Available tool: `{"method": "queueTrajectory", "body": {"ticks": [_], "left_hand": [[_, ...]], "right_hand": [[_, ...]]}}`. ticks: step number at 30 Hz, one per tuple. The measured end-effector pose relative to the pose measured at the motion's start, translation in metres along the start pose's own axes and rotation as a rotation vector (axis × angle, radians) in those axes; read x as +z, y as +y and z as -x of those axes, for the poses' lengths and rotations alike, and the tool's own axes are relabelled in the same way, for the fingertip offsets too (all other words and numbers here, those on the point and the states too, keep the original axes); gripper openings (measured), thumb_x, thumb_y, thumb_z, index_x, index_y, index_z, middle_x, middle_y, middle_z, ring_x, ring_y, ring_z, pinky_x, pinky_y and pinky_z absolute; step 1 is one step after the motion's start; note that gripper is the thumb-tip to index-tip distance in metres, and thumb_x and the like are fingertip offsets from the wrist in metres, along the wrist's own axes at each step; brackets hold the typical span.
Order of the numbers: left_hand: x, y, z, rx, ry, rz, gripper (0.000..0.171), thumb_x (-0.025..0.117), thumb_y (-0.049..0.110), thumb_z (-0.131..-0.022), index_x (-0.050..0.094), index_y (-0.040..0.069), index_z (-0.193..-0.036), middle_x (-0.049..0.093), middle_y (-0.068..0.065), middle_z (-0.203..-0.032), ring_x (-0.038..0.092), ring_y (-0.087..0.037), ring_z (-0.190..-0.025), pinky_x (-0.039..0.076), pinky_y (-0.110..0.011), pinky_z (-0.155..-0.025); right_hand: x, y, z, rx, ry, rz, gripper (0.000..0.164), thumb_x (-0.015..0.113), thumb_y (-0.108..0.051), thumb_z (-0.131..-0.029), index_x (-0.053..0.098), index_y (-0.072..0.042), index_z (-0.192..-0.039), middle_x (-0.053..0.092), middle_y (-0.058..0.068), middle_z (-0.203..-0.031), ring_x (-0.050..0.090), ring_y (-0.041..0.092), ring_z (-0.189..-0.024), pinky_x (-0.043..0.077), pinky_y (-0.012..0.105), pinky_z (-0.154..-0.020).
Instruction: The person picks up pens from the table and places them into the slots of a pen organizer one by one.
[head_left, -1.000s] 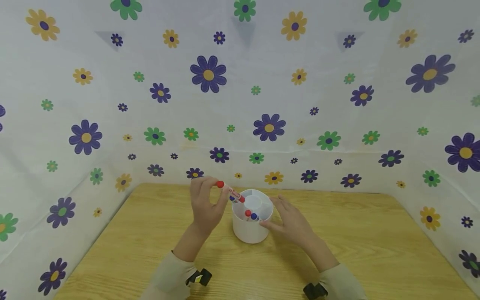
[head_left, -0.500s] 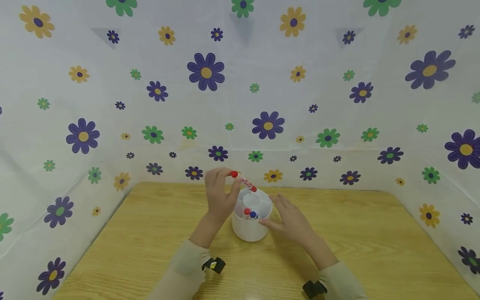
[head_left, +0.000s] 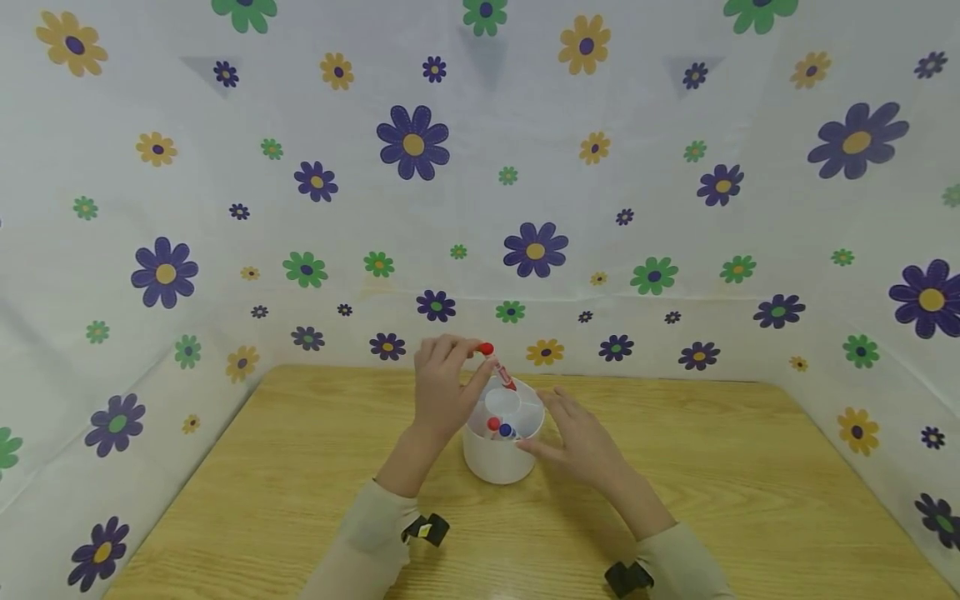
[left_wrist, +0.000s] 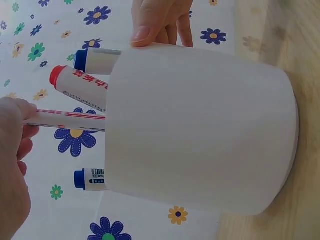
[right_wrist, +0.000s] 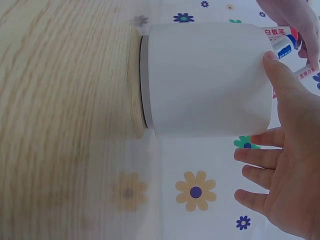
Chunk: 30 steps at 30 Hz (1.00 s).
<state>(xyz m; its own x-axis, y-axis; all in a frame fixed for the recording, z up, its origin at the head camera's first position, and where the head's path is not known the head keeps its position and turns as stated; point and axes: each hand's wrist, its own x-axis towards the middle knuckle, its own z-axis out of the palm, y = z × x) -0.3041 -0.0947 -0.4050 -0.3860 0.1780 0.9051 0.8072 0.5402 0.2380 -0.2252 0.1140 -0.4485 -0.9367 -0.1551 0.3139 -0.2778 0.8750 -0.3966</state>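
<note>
My left hand [head_left: 442, 392] pinches a red-capped whiteboard marker [head_left: 504, 377] between thumb and fingers. The marker slants down over the back of a round white divided pen holder [head_left: 498, 461]; in the left wrist view its lower part goes out of sight behind the holder's rim. My right hand [head_left: 581, 437] rests against the holder's right side, thumb on the near rim, other fingers fairly straight and spread. In the holder's near compartment stand another red-capped marker [head_left: 493, 423] and a blue-capped marker [head_left: 506, 430]. A second blue-capped marker [left_wrist: 89, 180] shows in the left wrist view.
The holder stands on a wood-grain table [head_left: 712, 475]. Behind and at both sides hangs a white cloth [head_left: 480, 208] with purple, yellow and green flowers. Black straps [head_left: 426, 530] sit at both wrists below light sleeves.
My left hand has moved right and slightly up, bringing the red-capped marker over the holder's back and tilting it steeper. The right hand and the holder have stayed in place.
</note>
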Motion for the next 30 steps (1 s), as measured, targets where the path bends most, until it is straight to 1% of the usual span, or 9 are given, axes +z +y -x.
{"method": "queueTrajectory", "body": {"ticks": [5, 8, 14, 20, 25, 30], "left_hand": [[-0.001, 0.001, 0.001, -0.027, -0.059, -0.015, 0.021, 0.073, 0.028, -0.086, 0.072, 0.010, -0.098, 0.060, -0.003, -0.089, 0.047, -0.022, -0.086, 0.034, -0.037, -0.077], [-0.002, 0.000, 0.002, -0.028, -0.083, -0.023, 0.020, 0.072, 0.027, -0.087, 0.072, 0.011, -0.099, 0.060, -0.003, -0.089, 0.047, -0.022, -0.086, 0.035, -0.037, -0.076], [-0.006, -0.005, 0.006, -0.007, -0.095, -0.053, 0.021, 0.072, 0.027, -0.087, 0.071, 0.011, -0.100, 0.061, -0.004, -0.088, 0.049, -0.023, -0.085, 0.037, -0.037, -0.075], [-0.014, -0.017, 0.016, 0.006, -0.115, -0.099, 0.021, 0.073, 0.026, -0.086, 0.071, 0.011, -0.101, 0.062, -0.004, -0.088, 0.050, -0.023, -0.085, 0.038, -0.036, -0.076], [-0.023, -0.028, 0.024, -0.003, -0.142, -0.127, 0.020, 0.070, 0.026, -0.088, 0.070, 0.012, -0.103, 0.062, -0.003, -0.090, 0.051, -0.022, -0.086, 0.041, -0.037, -0.079], [-0.033, -0.038, 0.032, -0.011, -0.160, -0.150, 0.022, 0.069, 0.028, -0.089, 0.070, 0.011, -0.103, 0.062, -0.004, -0.089, 0.052, -0.023, -0.087, 0.042, -0.038, -0.079]], "right_hand": [[0.000, 0.000, 0.000, 0.010, -0.012, 0.000, 0.084, 0.064, -0.060, -0.084, 0.041, -0.009, -0.146, 0.038, 0.020, -0.153, 0.034, 0.042, -0.143, 0.036, 0.062, -0.107], [0.000, -0.001, -0.001, 0.006, -0.013, 0.002, 0.085, 0.064, -0.060, -0.084, 0.041, -0.008, -0.146, 0.038, 0.020, -0.153, 0.034, 0.042, -0.142, 0.036, 0.062, -0.106], [0.000, -0.001, -0.001, -0.008, 0.001, 0.013, 0.085, 0.064, -0.060, -0.084, 0.041, -0.007, -0.146, 0.039, 0.020, -0.152, 0.035, 0.042, -0.142, 0.035, 0.062, -0.107], [0.001, -0.001, -0.001, -0.024, 0.003, 0.012, 0.085, 0.065, -0.058, -0.085, 0.040, -0.007, -0.147, 0.041, 0.018, -0.152, 0.033, 0.041, -0.143, 0.034, 0.062, -0.108], [0.001, 0.000, -0.001, -0.028, 0.002, 0.022, 0.084, 0.065, -0.057, -0.085, 0.038, -0.008, -0.148, 0.041, 0.018, -0.152, 0.033, 0.040, -0.143, 0.034, 0.062, -0.108], [-0.001, 0.002, -0.001, -0.012, -0.015, 0.025, 0.083, 0.064, -0.057, -0.086, 0.041, -0.003, -0.145, 0.040, 0.020, -0.152, 0.034, 0.041, -0.143, 0.033, 0.060, -0.109]]}}
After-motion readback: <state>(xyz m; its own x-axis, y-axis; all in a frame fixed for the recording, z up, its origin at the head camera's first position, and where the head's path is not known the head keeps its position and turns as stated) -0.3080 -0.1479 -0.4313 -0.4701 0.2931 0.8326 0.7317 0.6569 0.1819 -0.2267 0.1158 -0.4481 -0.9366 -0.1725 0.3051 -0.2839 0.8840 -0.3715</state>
